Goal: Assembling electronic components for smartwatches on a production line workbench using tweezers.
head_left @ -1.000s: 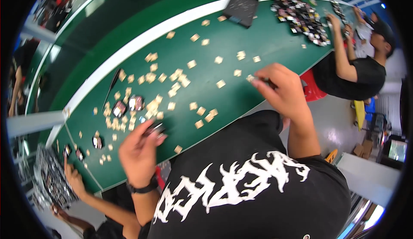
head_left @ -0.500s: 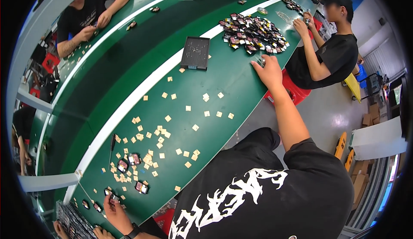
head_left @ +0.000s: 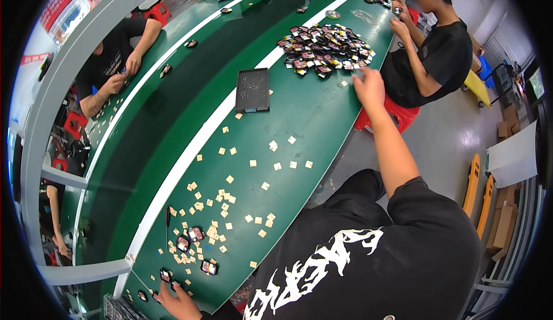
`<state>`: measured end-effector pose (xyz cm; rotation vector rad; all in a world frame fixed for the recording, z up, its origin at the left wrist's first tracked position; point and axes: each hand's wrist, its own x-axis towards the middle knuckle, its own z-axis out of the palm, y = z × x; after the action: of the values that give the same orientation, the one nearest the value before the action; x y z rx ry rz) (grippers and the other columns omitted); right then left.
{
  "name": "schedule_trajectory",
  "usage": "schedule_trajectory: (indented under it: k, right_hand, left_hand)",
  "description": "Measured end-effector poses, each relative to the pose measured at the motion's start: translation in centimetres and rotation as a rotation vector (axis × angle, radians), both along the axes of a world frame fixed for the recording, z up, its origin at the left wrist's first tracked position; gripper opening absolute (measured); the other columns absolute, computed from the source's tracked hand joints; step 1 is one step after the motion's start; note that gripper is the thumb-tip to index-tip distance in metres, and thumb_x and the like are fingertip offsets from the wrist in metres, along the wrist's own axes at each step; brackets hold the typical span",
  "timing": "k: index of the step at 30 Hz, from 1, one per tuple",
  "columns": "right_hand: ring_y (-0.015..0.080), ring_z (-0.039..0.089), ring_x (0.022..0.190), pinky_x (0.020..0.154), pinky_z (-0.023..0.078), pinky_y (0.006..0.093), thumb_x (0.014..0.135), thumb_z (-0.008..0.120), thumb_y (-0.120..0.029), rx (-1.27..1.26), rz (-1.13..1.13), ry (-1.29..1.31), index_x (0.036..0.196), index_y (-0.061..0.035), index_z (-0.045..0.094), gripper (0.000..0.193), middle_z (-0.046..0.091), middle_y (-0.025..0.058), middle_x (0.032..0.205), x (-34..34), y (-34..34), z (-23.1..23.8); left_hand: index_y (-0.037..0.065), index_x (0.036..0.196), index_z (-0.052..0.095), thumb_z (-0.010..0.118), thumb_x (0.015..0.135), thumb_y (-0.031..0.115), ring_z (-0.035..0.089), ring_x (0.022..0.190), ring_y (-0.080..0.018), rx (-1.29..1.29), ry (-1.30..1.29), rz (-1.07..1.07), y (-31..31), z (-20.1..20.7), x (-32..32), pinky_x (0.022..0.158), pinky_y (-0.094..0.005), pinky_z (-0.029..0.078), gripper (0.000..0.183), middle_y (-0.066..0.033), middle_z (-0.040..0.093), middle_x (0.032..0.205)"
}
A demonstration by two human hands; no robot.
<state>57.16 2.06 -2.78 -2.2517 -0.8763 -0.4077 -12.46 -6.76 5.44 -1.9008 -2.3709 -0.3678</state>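
Note:
At the lower left, my left hand [head_left: 180,304] has its thumb and fingers closed around a small black part [head_left: 175,286]; its detail is partly hidden by the fingers. A similar black part [head_left: 166,275] lies at its fingertips. My right hand [head_left: 370,90] reaches out at the near edge of the large pile of black parts [head_left: 325,49] with reddish, white and yellow faces. Its thumb and forefinger are apart, with nothing visible between them. One small pale square [head_left: 344,83] lies just left of it. Several tan squares [head_left: 213,231] are scattered near more black parts [head_left: 196,233].
A black ribbed tray [head_left: 252,91] holding tiny bits stands by the white strip of the green table [head_left: 305,124]. A thin dark tool [head_left: 167,216] lies at the left. A co-worker [head_left: 429,55] sits beyond the pile on a red stool [head_left: 397,114]; others sit across.
My right hand has shifted right, and a pale square now shows on the table beside it. My left hand stays among the black parts. The whole view has turned slightly.

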Motion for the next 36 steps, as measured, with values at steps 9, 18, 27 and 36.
schedule_trajectory:
  k: [9, 18, 27, 36]
  right_hand:
    - [0.0225, 0.066, 0.105, 0.092, 0.05, 0.0339, 0.082, 0.079, -0.031, 0.081, -0.036, 0.346, 0.135, -0.0006, 0.058, 0.065, 0.068, 0.0164, 0.114, 14.0, 2.5, -0.3]
    - [0.0141, 0.064, 0.069, 0.068, 0.05, 0.0306, 0.08, 0.081, -0.017, 0.341, 0.069, 0.467, 0.086, -0.0013, 0.07, 0.02, 0.07, 0.0061, 0.077, 13.9, 4.0, -0.5]
    - [0.0114, 0.069, 0.08, 0.079, 0.053, 0.0256, 0.088, 0.073, -0.009, 0.517, 0.526, 0.634, 0.086, -0.0008, 0.071, 0.008, 0.073, 0.0051, 0.083, 2.3, -0.6, 4.5]
    - [0.0123, 0.065, 0.095, 0.08, 0.052, 0.0255, 0.081, 0.082, -0.003, 0.07, 1.411, 1.246, 0.096, -0.0006, 0.072, 0.018, 0.069, 0.0077, 0.105, -22.1, -5.0, 6.2]
  left_hand:
    - [-0.004, 0.113, 0.07, 0.064, 0.093, 0.029, 0.065, 0.093, -0.0427, 0.051, -0.13, -0.038, 0.8, 2.1, 3.0, 0.085, -0.0468, 0.052, 0.039, -0.0253, 0.07, 0.103]
    - [-0.006, 0.099, 0.069, 0.063, 0.095, 0.02, 0.065, 0.084, -0.0395, 0.091, -0.164, -0.053, 1.2, -0.2, 3.8, 0.074, -0.0418, 0.052, 0.026, -0.0239, 0.069, 0.093]
    - [-0.004, 0.125, 0.061, 0.064, 0.096, 0.01, 0.064, 0.082, -0.013, -0.033, -0.803, -0.337, 2.3, -3.1, 10.5, 0.066, -0.023, 0.051, 0.032, -0.0098, 0.068, 0.101]
    - [-0.001, 0.149, 0.034, 0.06, 0.098, 0.006, 0.069, 0.099, -0.0276, -0.905, -2.088, -0.442, 5.1, -1.9, 24.6, 0.078, -0.0322, 0.059, 0.058, -0.0247, 0.058, 0.131]
